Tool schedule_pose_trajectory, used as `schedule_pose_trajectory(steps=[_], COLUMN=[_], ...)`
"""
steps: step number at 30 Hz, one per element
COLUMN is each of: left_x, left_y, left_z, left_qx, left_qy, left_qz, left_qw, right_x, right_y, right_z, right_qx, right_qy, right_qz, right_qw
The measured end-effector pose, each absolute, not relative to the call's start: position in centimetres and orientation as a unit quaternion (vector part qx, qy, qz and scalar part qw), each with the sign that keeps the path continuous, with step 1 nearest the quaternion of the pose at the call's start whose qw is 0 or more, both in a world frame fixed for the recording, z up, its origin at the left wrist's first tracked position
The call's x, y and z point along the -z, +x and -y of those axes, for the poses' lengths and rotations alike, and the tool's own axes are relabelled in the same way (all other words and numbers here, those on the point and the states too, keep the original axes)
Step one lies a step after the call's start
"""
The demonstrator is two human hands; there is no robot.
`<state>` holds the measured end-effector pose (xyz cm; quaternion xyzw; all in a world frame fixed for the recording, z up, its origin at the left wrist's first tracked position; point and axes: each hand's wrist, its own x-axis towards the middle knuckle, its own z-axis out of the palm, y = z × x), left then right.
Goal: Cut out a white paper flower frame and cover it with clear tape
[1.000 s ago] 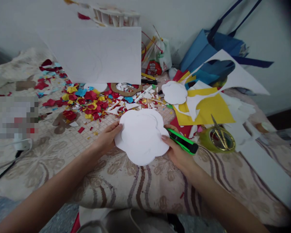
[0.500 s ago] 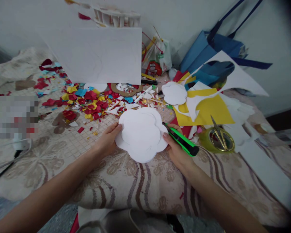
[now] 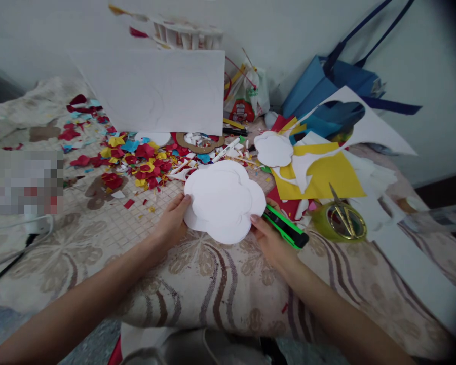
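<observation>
Between my hands is a white flower-shaped paper cutout (image 3: 222, 203), with a smaller scalloped piece lying on top of it. My left hand (image 3: 175, 218) pinches its left edge, thumb on the upper face. At the lower right edge, my right hand (image 3: 269, 233) grips the cutout too, and a green utility knife (image 3: 287, 228) is tucked in the same hand, its black end pointing down to the right. The knife's front end is hidden behind the paper and fingers. Another white flower cutout (image 3: 274, 149) lies farther back.
Gold-handled scissors (image 3: 345, 220) rest on a roll of tape (image 3: 321, 223) at the right. Yellow paper (image 3: 327, 175) and a cut-out white sheet (image 3: 380, 121) lie behind. Small paper flowers (image 3: 144, 157) and scraps cover the left middle. A white board (image 3: 163, 91) and blue bag (image 3: 307, 86) stand at the back.
The flower cutout has turned a little and risen slightly in my hands. My right hand has shifted slightly left along its edge, with the knife still in it.
</observation>
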<state>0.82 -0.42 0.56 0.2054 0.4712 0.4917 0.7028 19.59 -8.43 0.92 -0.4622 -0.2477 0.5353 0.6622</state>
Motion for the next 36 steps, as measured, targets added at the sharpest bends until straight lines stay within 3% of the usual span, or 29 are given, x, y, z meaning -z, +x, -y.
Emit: schedule_pose_trajectory(steps=[9,15,25,36], left_x=[-0.3,-1.2,-0.8,-1.1], left_y=[1.1,0.1,-0.5,0.2], left_z=[0.9,0.3,-0.3,0.0], left_qx=[-0.5,-0.471,-0.481,-0.465], left_qy=[0.182,0.242,0.234,0.205], left_qz=[-0.455,-0.381,-0.416,-0.44], left_qw=[0.714,0.758,0.735,0.74], right_x=[0.1,0.6,-0.8,0.2], right_y=[20.1,22.5,21.5,21.5], right_z=[7.7,7.4,7.8,7.6], right_qx=[-0.51,-0.45,-0.563,-0.518], right_qy=[-0.457,-0.536,-0.495,-0.507], right_qz=[0.247,0.321,0.249,0.27], right_qw=[0.686,0.638,0.613,0.634])
